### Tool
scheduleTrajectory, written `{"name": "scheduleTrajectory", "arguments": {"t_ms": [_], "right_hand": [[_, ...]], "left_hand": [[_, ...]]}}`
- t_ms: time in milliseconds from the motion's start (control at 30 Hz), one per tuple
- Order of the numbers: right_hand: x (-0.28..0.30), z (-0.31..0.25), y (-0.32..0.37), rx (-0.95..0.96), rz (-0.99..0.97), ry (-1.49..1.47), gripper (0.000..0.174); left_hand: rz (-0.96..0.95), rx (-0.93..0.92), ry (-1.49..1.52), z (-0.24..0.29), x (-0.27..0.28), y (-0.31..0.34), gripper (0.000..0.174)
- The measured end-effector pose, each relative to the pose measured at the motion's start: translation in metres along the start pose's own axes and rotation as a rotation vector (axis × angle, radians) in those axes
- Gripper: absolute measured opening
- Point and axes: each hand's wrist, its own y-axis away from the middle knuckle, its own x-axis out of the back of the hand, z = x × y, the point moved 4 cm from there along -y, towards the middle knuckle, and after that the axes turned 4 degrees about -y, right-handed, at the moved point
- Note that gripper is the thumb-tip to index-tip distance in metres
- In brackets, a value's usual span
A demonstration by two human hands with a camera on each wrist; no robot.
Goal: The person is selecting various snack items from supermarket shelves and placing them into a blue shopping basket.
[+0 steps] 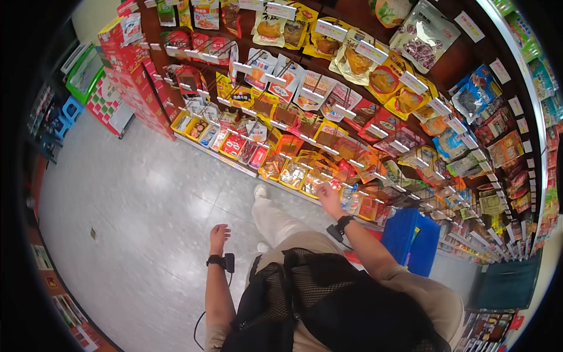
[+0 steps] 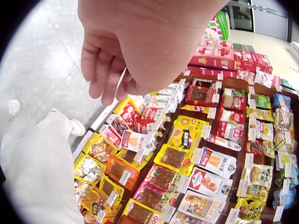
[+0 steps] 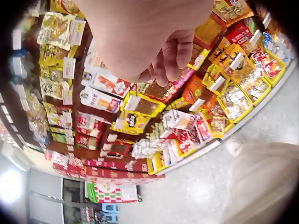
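My left hand [image 1: 220, 236] hangs over the grey floor, away from the shelves, its fingers loose and nothing held. Seen from the left wrist, the same hand [image 2: 135, 46] has its fingers pointing down, overlapping the snack display behind. My right hand [image 1: 329, 198] is out toward the lowest shelf row, nearest the yellow bins [image 1: 311, 183] of small wrapped snacks. In the right wrist view its fingers [image 3: 172, 58] are loosely bent with nothing between them. Behind them hang bagged snacks, among them a yellow packet [image 3: 142, 105] and a white packet [image 3: 100, 99].
A curved snack rack [image 1: 352, 141] with hooks and price tags fills the front and right. Stacked red boxes [image 1: 138, 76] stand at its left end. A blue bin [image 1: 410, 240] is close to my right arm. A green-rimmed cart [image 1: 85, 73] and blue stools [image 1: 69, 112] are farther left.
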Motion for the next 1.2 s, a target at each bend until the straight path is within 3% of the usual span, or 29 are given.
{"name": "scheduleTrajectory", "arguments": {"t_ms": [233, 300, 367, 400, 500, 533, 600, 633, 667, 767, 800, 833, 900, 933, 967, 1033, 1067, 1100, 1167, 1200], "right_hand": [[0.011, -0.027, -0.157, -0.135, 0.265, -0.406, 0.016], [0.014, -0.035, -0.21, 0.083, 0.426, -0.338, 0.017], [0.019, -0.037, -0.254, -0.074, 0.469, -0.409, 0.02], [0.021, -0.029, -0.28, -0.199, 0.42, -0.391, 0.031], [0.021, -0.001, -0.345, -0.019, 0.633, -0.551, 0.045], [0.023, -0.006, -0.359, -0.046, 0.695, -0.48, 0.048], [0.032, -0.03, -0.379, 0.034, 0.653, -0.52, 0.046], [0.033, -0.035, -0.382, 0.069, 0.632, -0.537, 0.045], [0.03, -0.024, -0.384, -0.061, 0.64, -0.438, 0.037], [0.035, -0.027, -0.381, -0.159, 0.636, -0.38, 0.023], [0.028, -0.004, -0.382, -0.048, 0.708, -0.391, 0.024], [0.022, 0.027, -0.38, -0.092, 0.738, -0.356, 0.025], [0.022, 0.009, -0.362, -0.219, 0.781, -0.635, 0.027], [0.025, -0.005, -0.351, -0.301, 0.792, -0.524, 0.026], [0.014, 0.026, -0.345, -0.099, 0.926, -0.398, 0.025], [0.024, -0.049, -0.311, -0.162, 1.073, -0.512, 0.027], [0.022, -0.043, -0.294, -0.23, 1.165, -0.668, 0.024], [0.013, -0.033, -0.276, -0.299, 1.25, -0.829, 0.023], [-0.001, -0.033, -0.237, -0.178, 1.584, -0.797, 0.026], [0.004, -0.039, -0.218, -0.184, 1.664, -0.691, 0.027]], "left_hand": [[-0.086, -0.215, -0.164, 0.148, -0.017, -0.071, 0.021], [-0.132, -0.267, -0.195, 0.188, -0.028, -0.095, 0.021], [-0.172, -0.285, -0.207, 0.226, -0.041, -0.114, 0.021], [-0.2, -0.277, -0.242, 0.245, -0.05, -0.125, 0.021], [-0.302, -0.25, -0.315, 0.287, -0.076, -0.145, 0.02], [-0.336, -0.248, -0.334, 0.301, -0.087, -0.158, 0.02], [-0.412, -0.312, -0.335, 0.321, -0.109, -0.186, 0.019], [-0.452, -0.339, -0.335, 0.331, -0.12, -0.194, 0.019], [-0.502, -0.332, -0.332, 0.34, -0.133, -0.203, 0.019], [-0.645, -0.382, -0.37, 0.368, -0.175, -0.223, 0.018], [-0.694, -0.383, -0.359, 0.373, -0.187, -0.231, 0.017], [-0.718, -0.39, -0.347, 0.382, -0.196, -0.236, 0.017], [-0.768, -0.397, -0.326, 0.4, -0.212, -0.239, 0.018], [-0.807, -0.403, -0.386, 0.41, -0.219, -0.237, 0.018], [-0.91, -0.466, -0.536, 0.416, -0.222, -0.228, 0.018], [-1.124, -0.63, -0.842, 0.454, -0.231, -0.2, 0.018], [-1.239, -0.615, -0.975, 0.482, -0.233, -0.17, 0.019], [-1.332, -0.639, -0.958, 0.5, -0.235, -0.149, 0.018], [-1.507, -0.699, -0.924, 0.535, -0.242, -0.114, 0.018], [-1.522, -0.636, -0.867, 0.555, -0.247, -0.1, 0.019]]}}
